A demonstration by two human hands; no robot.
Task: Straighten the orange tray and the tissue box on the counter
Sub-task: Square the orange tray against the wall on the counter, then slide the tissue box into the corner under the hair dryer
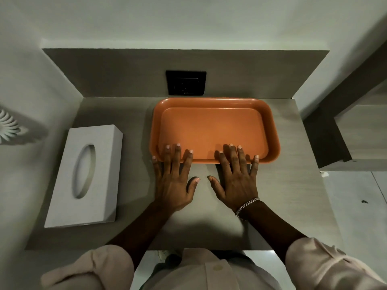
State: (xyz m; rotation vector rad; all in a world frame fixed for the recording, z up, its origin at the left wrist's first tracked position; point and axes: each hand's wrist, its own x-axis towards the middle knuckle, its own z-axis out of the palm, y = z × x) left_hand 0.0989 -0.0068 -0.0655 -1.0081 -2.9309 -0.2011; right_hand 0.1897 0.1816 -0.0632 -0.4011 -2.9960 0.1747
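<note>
Both hands, left hand and right hand, lie flat, fingers spread open over the orange tray's near rim, gripping nothing; the tissue box at left shows no readable label.

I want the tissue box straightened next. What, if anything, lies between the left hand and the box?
Nothing visible. Bare counter separates the left hand from the box; the hand's fingertips rest on the tray's near rim.
</note>
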